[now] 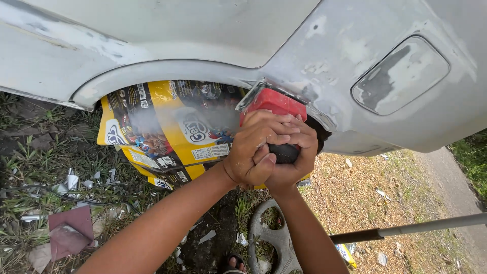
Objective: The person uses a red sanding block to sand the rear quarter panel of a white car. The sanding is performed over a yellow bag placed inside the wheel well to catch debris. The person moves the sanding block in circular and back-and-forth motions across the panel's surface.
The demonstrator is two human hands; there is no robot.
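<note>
Sander front and centre: a red-bodied power sander with a black grip (276, 109) is pressed against the edge of the wheel arch on a white, filler-patched car body panel (324, 66), right where the arch meets the rear quarter. Both hands are clamped on it. The left hand (252, 152) wraps over from the near side, fingers clenched across the red housing, thumb tucked underneath. The right hand (290, 152) closes around the black grip just below those fingers, knuckles tight, the two hands overlapping.

As for progress, my read is mid-job: grey and white patches of rubbed-down filler spread above and to the right of the fingers, around the fuel flap (399, 75) and along the arch lip, so a good deal of the surface looks worked already. The spot under the tool and the dull streaks further left on the panel look as if they need more smoothing, though how even the surface is cannot be told from here.

Both forearms rise from the bottom of the view, nearly straight, converging at the wrists, pushing up and forward.

Left of the fingers, yellow and black printed packaging sheets (162, 132) mask the wheel opening. Below the wrists lie a grey wheel cover (271, 238) and a sandalled foot (233, 264); a grey pole (406, 231) runs off to the right, and maroon sandpaper sheets (68, 231) lie in the grass far left.
</note>
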